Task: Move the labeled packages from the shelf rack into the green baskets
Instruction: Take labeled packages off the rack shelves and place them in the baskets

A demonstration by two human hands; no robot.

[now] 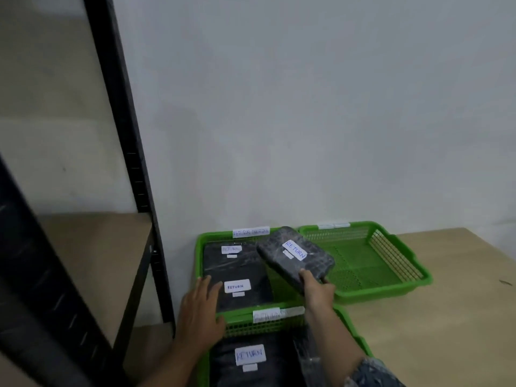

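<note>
While the open left hand rests flat on the near rim of the far-left green plastic lattice basket, the right hand grips the near end of the dark film-wrapped rectangular package with a white RETURN label, its long axis angled up-left over that basket's right side.

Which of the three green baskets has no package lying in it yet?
The far right basket, against the wall: its mesh floor is bare. The far left basket and the near basket both hold black packages labeled RETURN.
</note>
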